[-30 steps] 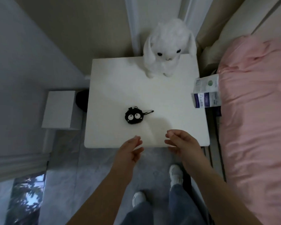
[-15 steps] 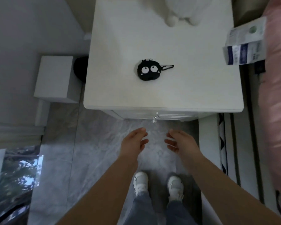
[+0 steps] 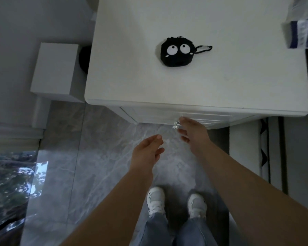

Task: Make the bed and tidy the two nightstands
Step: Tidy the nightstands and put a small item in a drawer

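A white nightstand (image 3: 194, 82) fills the upper middle of the view. On its top lies a small black round pouch (image 3: 176, 53) with cartoon eyes and a loop to its right. A clear drawer knob (image 3: 175, 124) sticks out of the nightstand's front. My right hand (image 3: 191, 131) is at that knob, fingers spread and touching it, not clearly closed around it. My left hand (image 3: 148, 150) hovers lower left of the knob over the floor, fingers loosely apart, holding nothing.
A blue-and-white carton (image 3: 302, 31) overhangs the nightstand's right edge. A small white box-like stand (image 3: 55, 70) sits left of the nightstand with a dark round object (image 3: 84, 59) between them. Grey marble floor (image 3: 96, 157) lies below; a striped rug edge (image 3: 264, 144) runs at right.
The view has tilted down and closer; the white plush rabbit has left the frame. My right hand rose from over the floor to the drawer knob. My left hand stayed low.
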